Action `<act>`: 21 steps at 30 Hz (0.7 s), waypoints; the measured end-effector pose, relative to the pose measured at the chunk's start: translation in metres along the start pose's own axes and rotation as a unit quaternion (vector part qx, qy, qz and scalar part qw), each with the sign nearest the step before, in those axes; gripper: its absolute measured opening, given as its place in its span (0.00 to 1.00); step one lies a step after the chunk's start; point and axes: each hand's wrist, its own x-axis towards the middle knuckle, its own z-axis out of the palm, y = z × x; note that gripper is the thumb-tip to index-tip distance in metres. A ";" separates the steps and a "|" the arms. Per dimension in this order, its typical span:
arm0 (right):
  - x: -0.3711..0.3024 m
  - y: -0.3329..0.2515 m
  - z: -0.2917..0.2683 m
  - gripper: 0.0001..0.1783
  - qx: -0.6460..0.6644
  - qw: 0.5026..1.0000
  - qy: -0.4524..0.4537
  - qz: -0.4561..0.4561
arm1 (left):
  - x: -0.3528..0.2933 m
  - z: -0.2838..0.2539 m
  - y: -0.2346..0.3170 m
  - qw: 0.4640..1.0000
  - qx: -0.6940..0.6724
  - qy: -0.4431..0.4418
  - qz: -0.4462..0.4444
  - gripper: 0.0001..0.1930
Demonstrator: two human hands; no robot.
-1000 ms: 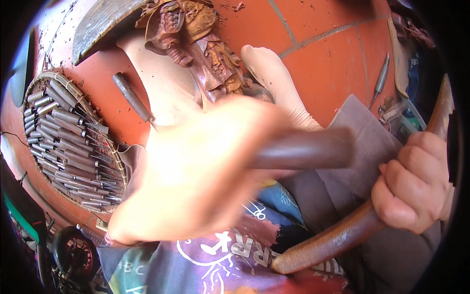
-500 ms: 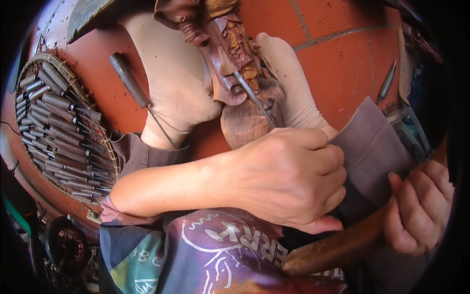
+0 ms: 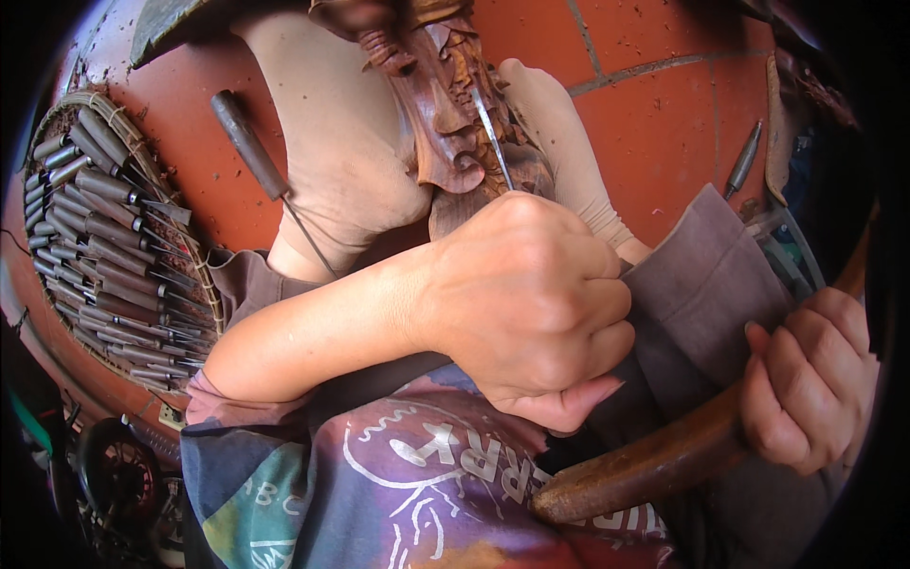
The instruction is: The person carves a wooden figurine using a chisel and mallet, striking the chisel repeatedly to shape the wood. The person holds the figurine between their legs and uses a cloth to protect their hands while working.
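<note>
A reddish-brown wood carving with curled, layered folds stands between my two feet in beige socks. My left hand is closed in a fist around a carving chisel, its handle hidden inside the fingers. The chisel's thin metal blade points away from me, and its tip meets the carved folds. At the right, my right hand grips a smooth brown wooden mallet. The mallet's blunt end lies low over my shirt, apart from the left fist.
At the left, a round woven basket holds many dark-handled chisels. Another chisel leans by my left ankle. One more dark-handled tool lies on the red tiled floor at the right, with wood chips scattered about.
My left fist has shifted left and slightly away from me, and the chisel tip now sits farther up the carving. The mallet has moved a little to the left.
</note>
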 end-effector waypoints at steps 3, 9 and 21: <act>0.003 0.003 0.000 0.19 -0.006 1.000 -0.003 -0.013 | -0.003 0.004 -0.002 0.999 -0.019 0.034 0.003 0.14; 0.006 0.007 -0.004 0.20 -0.006 0.999 -0.037 -0.031 | -0.003 0.001 -0.003 1.000 -0.021 0.021 -0.003 0.13; 0.003 0.004 -0.001 0.19 -0.009 0.998 -0.041 -0.038 | -0.003 -0.001 -0.003 0.999 -0.021 -0.008 -0.025 0.14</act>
